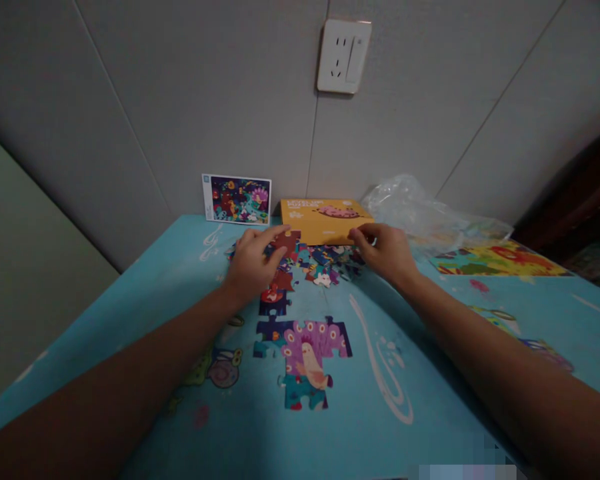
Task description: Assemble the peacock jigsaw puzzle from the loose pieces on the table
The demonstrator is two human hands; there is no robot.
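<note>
My left hand (254, 259) rests over the puzzle pieces at the far end of the table. Its thumb and index finger are spread apart, beside a reddish-brown puzzle piece (289, 243). Thumb and fingertips of my right hand (383, 250) are pinched together in front of the orange puzzle box (325, 217); whatever they may hold is too small to make out. Loose puzzle pieces (325, 260) lie heaped between the hands. A joined strip (274, 301) with a red creature runs down from my left hand. Closer to me lies a joined section with a pink-purple peacock-like figure (310, 357).
A picture card (240, 200) leans upright against the wall. Right of the box sits a crumpled clear plastic bag (415, 207), with a yellow-orange printed sheet (503, 259) partly beneath it. A socket panel (344, 57) is on the wall. The blue patterned tablecloth (370, 427) covers the table.
</note>
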